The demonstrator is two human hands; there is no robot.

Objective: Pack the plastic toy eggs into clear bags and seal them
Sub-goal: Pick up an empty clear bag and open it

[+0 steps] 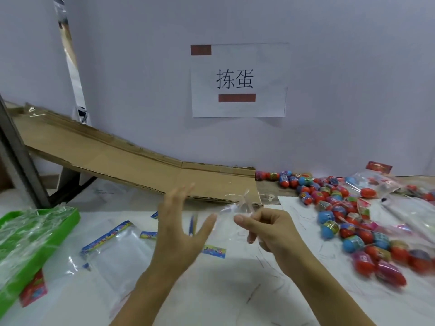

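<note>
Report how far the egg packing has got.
Done: one clear bag with eggs lies at the far right. In hand: the right hand pinches a clear strip; the left hand is open and empty. Left: the loose egg pile and empty bags on the table.

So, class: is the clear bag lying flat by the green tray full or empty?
Empty: the clear bag lies flat, with no eggs showing inside.

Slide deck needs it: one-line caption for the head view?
Right hand pinches a clear bag, left hand open beside it; toy eggs piled at right.
</note>
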